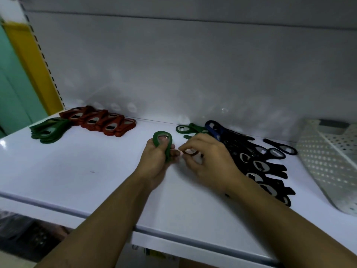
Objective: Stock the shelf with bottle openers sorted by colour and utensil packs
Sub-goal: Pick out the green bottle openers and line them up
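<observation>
Shelf (92,151) stock: left hand (154,163) grips upright green bottle opener (168,149) — right hand (210,161) pinches reddish-brown opener (190,151), fingers curled.

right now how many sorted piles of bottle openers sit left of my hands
2: green pile at the far left, red pile behind and right of it. None looks hidden.

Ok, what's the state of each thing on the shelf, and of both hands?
Left hand: grips green openers, held upright.
Right hand: pinches a reddish opener.
Green pile: stacked, far left.
Red pile: overlapping row, back left.
Black openers: loose heap, lying flat, right.
Loose green openers: unsorted, behind the right hand.
Blue opener: lying among the unsorted ones.
Basket: tilted, far right.
</observation>
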